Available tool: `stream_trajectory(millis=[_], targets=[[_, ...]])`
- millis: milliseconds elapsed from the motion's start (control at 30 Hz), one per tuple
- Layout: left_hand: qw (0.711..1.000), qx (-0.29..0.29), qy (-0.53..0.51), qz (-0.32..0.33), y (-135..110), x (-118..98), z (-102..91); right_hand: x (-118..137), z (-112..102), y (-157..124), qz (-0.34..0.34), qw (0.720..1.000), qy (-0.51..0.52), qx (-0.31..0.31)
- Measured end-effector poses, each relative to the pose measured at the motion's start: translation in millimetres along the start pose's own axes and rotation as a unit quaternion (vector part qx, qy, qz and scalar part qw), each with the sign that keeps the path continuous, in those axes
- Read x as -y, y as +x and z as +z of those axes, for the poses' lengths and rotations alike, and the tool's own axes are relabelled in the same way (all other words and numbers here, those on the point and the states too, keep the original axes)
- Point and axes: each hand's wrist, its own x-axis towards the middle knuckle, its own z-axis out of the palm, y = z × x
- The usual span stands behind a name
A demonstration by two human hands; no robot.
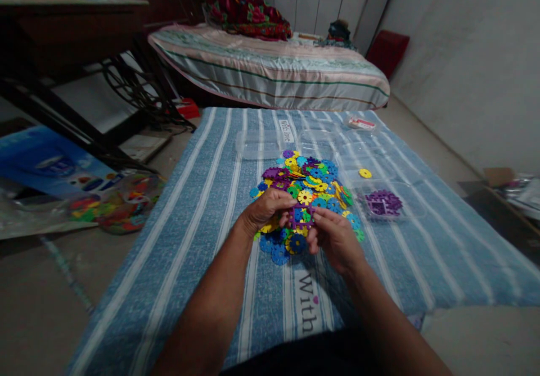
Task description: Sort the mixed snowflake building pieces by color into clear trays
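Note:
Both hands hold a purple square frame piece [292,218] with notched edges and an open middle, over a heap of plastic pieces. My left hand [266,210] pinches its left side, and my right hand [335,235] grips its right side. Through its opening show blue and green pieces below. The heap of notched discs [278,253] is blue, yellow, green and purple, and spreads around and beneath my hands. More purple pieces [270,173] lie at its far left part.
A clear container [407,210] with purple pieces stands to the right, and a yellow disc [365,173] lies beyond it. Clear empty containers [259,146] stand behind the heap. A striped cloth [181,241] covers the table. A sewing machine stand [139,84] is at left, a bed [270,72] behind.

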Motion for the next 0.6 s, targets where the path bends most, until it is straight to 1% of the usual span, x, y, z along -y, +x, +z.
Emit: stream_trajectory(millis=[267, 400, 500, 567, 600], targets=[[1.000, -0.008, 0.015, 0.004, 1.2, 1.3, -2.1, -1.3, -0.1, -0.2, -0.001, 1.000, -0.013, -0.007], [0.999, -0.028, -0.002, 0.035, 1.1, 1.5, -4.6, 4.5, -0.1, -1.9, -0.031, 0.998, -0.034, -0.043], [0.996, -0.059, -0.012, 0.064, 0.7, -0.1, -7.6, 18.0, -9.6, -1.7, -0.095, 0.986, -0.091, -0.100], [0.992, -0.086, -0.020, 0.085, 1.1, -1.2, -10.0, 30.6, -23.3, 0.1, -0.172, 0.962, -0.144, -0.155], [0.990, -0.100, -0.026, 0.095, 1.5, -1.6, -11.4, 37.4, -32.0, 1.4, -0.213, 0.944, -0.169, -0.188]])
